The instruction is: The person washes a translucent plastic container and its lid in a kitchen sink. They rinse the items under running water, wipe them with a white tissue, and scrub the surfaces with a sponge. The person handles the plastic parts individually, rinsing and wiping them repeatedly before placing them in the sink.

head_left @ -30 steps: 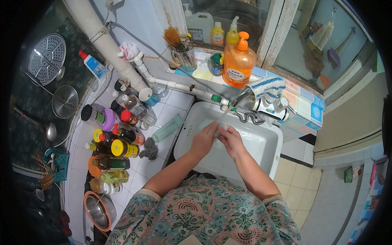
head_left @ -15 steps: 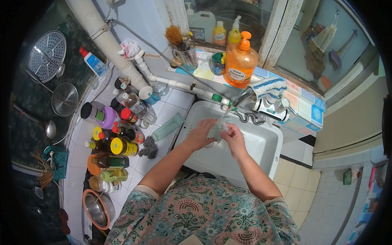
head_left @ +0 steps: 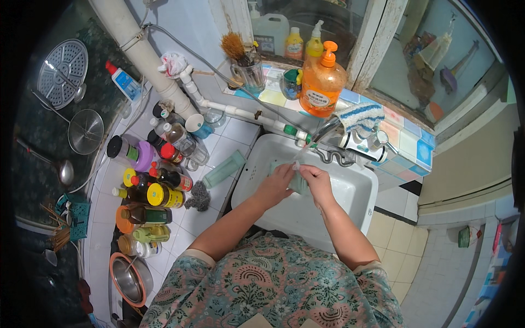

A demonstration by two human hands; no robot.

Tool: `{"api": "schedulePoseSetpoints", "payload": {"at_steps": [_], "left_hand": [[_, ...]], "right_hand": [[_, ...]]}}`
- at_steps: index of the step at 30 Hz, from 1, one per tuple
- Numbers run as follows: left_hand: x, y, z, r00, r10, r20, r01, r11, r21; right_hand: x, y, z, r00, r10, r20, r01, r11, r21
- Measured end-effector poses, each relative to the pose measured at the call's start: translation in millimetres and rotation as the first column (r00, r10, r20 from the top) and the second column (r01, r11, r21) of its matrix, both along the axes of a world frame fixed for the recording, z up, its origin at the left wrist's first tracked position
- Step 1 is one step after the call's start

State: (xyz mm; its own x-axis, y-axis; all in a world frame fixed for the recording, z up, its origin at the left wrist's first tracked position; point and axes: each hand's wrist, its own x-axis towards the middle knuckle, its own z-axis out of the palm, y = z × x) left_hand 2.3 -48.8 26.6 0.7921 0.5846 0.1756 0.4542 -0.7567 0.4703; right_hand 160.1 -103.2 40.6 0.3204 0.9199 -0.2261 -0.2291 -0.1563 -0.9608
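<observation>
Over the white sink (head_left: 350, 197), both my hands hold a limp, pale green piece that looks like a thin cloth (head_left: 298, 184). My left hand (head_left: 275, 186) has its fingers bent round the left side. My right hand (head_left: 319, 183) pinches the upper right edge, where a small whitish tip sticks up between the fingertips. Much of the piece hides behind my fingers. Just beyond my hands is the curved metal faucet (head_left: 326, 130), its mouth above the sink's far side, with what looks like a thin stream of water below it.
Left of the sink, a green translucent container (head_left: 225, 170) and a grey scouring pad (head_left: 198, 197) lie on the tiled counter, with several sauce bottles (head_left: 158, 194) beyond. An orange pump bottle (head_left: 322, 85) and a striped cloth (head_left: 359, 119) are at the ledge behind.
My hands have shifted slightly down and toward me, away from the faucet. The green piece now hangs lower between them, and my right hand has turned to pinch its top.
</observation>
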Motion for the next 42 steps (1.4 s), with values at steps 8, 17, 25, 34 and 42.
{"api": "schedulePoseSetpoints", "payload": {"at_steps": [8, 17, 25, 34, 42], "left_hand": [[-3.6, 3.1, 6.1, 1.000, 0.015, -0.002, -0.015, 0.998, -0.055], [2.8, -11.1, 11.9, 0.993, -0.073, -0.088, 0.086, 0.983, 0.162], [-18.5, 10.5, -6.3, 0.965, 0.182, 0.192, -0.194, 0.980, 0.048], [-24.2, 39.1, -8.3, 0.966, 0.028, 0.257, 0.077, 0.917, -0.392], [-10.1, 48.4, 8.8, 0.992, -0.113, 0.062, 0.128, 0.814, -0.566]], "right_hand": [[-15.7, -27.7, 7.2, 0.951, -0.098, 0.294, 0.113, 0.993, -0.035], [2.0, -39.8, -27.4, 0.983, -0.097, 0.158, 0.100, 0.995, -0.011], [61.1, -68.1, -21.3, 0.916, -0.198, -0.349, 0.167, 0.979, -0.116], [93.8, -88.4, -26.9, 0.878, -0.186, -0.441, 0.161, 0.982, -0.094], [115.7, -59.1, -19.6, 0.885, -0.178, -0.431, 0.132, 0.982, -0.133]]}}
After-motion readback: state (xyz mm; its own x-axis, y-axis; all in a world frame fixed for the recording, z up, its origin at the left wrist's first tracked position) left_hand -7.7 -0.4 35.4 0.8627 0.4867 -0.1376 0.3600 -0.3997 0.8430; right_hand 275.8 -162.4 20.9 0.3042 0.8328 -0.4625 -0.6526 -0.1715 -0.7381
